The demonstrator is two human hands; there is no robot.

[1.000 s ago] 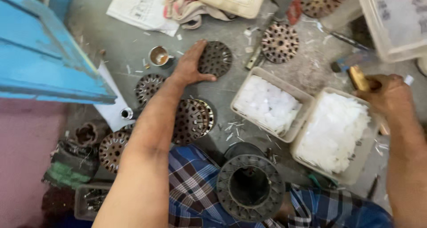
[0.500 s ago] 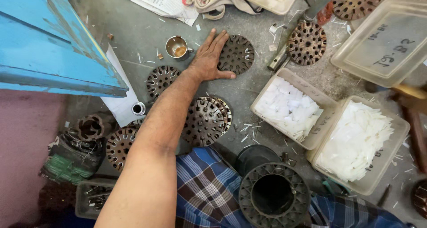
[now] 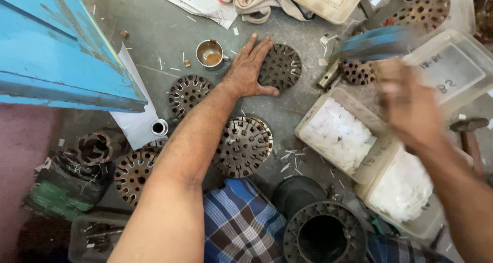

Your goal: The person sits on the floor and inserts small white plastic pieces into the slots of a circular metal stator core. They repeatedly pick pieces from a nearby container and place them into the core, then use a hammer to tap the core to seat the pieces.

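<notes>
Rusty round metal disc [image 3: 281,67] with slots lies under the flat, open left hand [image 3: 247,68]. The right hand [image 3: 408,106] is blurry, gripping a blue flat tool [image 3: 372,41], I think.

Slotted metal disc under the left hand, blue flat piece in the blurred right hand

The round, dark, rusty disc [image 3: 281,67], ringed with slots and small holes, lies flat on the grey floor just right of the small metal cup [image 3: 209,53]. The blue piece [image 3: 377,40], motion-blurred, is raised farther right of the cup, tilted roughly level.
</notes>
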